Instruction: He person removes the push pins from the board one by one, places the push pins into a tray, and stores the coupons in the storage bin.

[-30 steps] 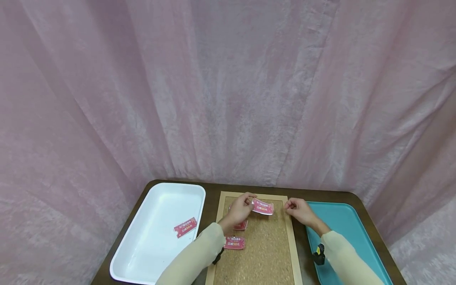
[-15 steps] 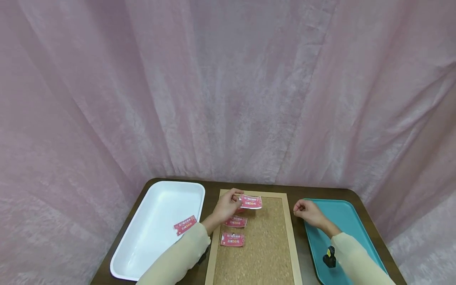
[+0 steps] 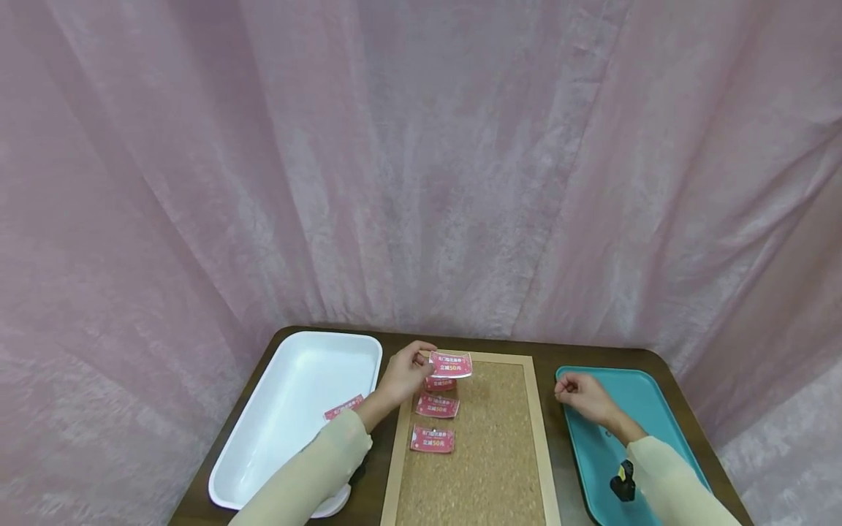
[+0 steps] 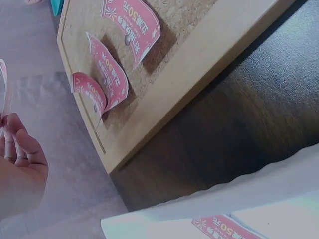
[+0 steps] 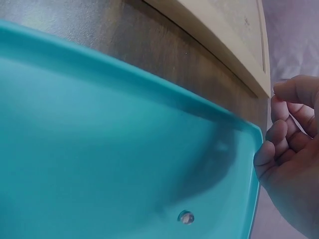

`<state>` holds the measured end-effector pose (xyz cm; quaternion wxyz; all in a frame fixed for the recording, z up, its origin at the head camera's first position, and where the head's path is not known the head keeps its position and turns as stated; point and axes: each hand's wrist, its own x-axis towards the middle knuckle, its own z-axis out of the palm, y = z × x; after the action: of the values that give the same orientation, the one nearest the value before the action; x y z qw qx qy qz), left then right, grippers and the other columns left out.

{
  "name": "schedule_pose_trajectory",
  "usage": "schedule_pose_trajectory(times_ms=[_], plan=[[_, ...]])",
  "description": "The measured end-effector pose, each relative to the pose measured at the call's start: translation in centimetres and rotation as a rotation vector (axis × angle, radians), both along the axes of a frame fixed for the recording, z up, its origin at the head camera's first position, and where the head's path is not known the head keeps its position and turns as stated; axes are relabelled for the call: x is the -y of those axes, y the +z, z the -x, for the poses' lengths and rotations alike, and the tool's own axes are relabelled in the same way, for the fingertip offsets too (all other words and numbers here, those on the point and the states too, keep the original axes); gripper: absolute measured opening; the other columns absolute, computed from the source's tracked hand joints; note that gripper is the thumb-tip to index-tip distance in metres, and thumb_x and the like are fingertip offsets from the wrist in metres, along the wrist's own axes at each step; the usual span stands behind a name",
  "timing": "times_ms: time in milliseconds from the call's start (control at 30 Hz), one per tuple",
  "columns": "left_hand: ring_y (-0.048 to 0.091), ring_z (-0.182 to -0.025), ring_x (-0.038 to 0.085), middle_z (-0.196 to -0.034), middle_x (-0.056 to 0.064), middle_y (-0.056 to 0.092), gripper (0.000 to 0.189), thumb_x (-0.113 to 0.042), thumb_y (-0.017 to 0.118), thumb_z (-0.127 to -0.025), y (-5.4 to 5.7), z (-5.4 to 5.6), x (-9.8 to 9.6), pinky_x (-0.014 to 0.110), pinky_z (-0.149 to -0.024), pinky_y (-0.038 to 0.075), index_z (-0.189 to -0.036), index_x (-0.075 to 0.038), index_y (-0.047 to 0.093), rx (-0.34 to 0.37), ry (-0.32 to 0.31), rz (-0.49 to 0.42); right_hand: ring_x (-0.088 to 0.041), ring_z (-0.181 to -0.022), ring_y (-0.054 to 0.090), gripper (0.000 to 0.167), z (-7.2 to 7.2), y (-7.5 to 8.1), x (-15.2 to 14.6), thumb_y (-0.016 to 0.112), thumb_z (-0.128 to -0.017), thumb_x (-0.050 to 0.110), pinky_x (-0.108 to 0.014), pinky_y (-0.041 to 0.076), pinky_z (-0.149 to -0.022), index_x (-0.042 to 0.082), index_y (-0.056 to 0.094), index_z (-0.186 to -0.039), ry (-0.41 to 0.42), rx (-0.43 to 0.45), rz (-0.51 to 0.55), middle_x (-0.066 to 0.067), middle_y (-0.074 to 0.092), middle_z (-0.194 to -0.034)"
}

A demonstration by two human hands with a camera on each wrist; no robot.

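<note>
Pinched at its left edge by my left hand [image 3: 403,376], a pink coupon [image 3: 452,364] is raised over the far left corner of the corkboard [image 3: 496,453]. The left wrist view catches the left hand [image 4: 22,154] and a curved edge of this coupon [image 4: 5,89]. Several more coupons stay on the board's left side, among them a near one [image 3: 432,439] and a middle one [image 3: 437,407]. My right hand [image 3: 587,398] hovers over the teal tray's far left corner. Its thumb and forefinger meet at a small greyish bit resembling a push pin [image 5: 282,80], mostly hidden.
The white tray [image 3: 289,409] stands left with a coupon [image 3: 343,407] inside, partly behind my left sleeve. On the right is the teal tray [image 3: 647,409]; a clear push pin [image 5: 187,217] lies in it. A pink curtain [image 3: 427,183] hangs behind the dark table [image 3: 388,342].
My left hand has carried the coupon leftward across the far end of the board. My right hand has moved right, from the board's edge to over the teal tray.
</note>
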<state>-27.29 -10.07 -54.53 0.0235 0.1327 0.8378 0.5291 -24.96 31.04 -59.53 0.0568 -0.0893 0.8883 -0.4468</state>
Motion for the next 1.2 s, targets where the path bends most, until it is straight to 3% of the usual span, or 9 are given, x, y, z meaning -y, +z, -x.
schedule_pose_trajectory(times_ms=[233, 433, 833, 1067, 1200], plan=[[0.055, -0.064, 0.007, -0.087, 0.004, 0.066, 0.034, -0.006, 0.070, -0.095, 0.2, 0.2, 0.6, 0.023, -0.057, 0.045, -0.128, -0.009, 0.069, -0.011, 0.036, 0.032, -0.011, -0.075, 0.056, 0.005, -0.3, 0.1, -1.0, 0.068, -0.094, 0.000, -0.027, 0.049, -0.066, -0.004, 0.066, -0.096, -0.015, -0.006, -0.020, -0.007, 0.065, -0.085], [0.056, -0.061, 0.010, -0.086, 0.011, 0.065, 0.034, -0.002, 0.069, -0.095, 0.0, 0.2, 1.5, 0.023, -0.060, 0.050, -0.129, -0.005, 0.069, 0.003, 0.049, -0.010, -0.014, -0.078, 0.056, 0.005, -1.0, 0.6, -2.0, 0.069, -0.096, -0.001, -0.027, 0.049, -0.068, -0.005, 0.067, -0.098, -0.047, -0.010, -0.047, -0.010, 0.066, -0.089], [0.056, -0.063, 0.012, -0.086, 0.004, 0.068, 0.036, -0.004, 0.067, -0.095, 0.6, 0.6, 3.5, 0.025, -0.059, 0.047, -0.131, -0.007, 0.068, -0.019, 0.093, 0.023, -0.015, -0.080, 0.056, 0.009, -1.4, 1.1, -3.7, 0.068, -0.098, 0.002, -0.027, 0.050, -0.068, -0.005, 0.066, -0.102, -0.081, -0.006, -0.094, -0.010, 0.066, -0.091], [0.067, -0.076, 0.033, -0.089, 0.004, 0.068, 0.037, -0.005, 0.066, -0.096, 0.6, 0.4, 4.7, 0.028, -0.063, 0.051, -0.133, -0.010, 0.067, 0.039, 0.123, 0.004, -0.013, -0.079, 0.056, 0.008, -1.7, 1.0, -4.6, 0.068, -0.098, 0.002, -0.026, 0.050, -0.068, -0.005, 0.066, -0.101, -0.096, -0.009, -0.100, -0.010, 0.066, -0.091], [0.066, -0.072, 0.030, -0.087, 0.005, 0.067, 0.038, -0.003, 0.067, -0.096, 0.6, 0.3, 5.5, 0.027, -0.061, 0.050, -0.134, -0.007, 0.066, 0.036, 0.132, 0.008, -0.010, -0.079, 0.057, 0.010, -1.9, 0.7, -4.9, 0.069, -0.097, 0.001, -0.026, 0.051, -0.069, -0.007, 0.066, -0.101, -0.094, -0.005, -0.091, -0.010, 0.067, -0.091]])
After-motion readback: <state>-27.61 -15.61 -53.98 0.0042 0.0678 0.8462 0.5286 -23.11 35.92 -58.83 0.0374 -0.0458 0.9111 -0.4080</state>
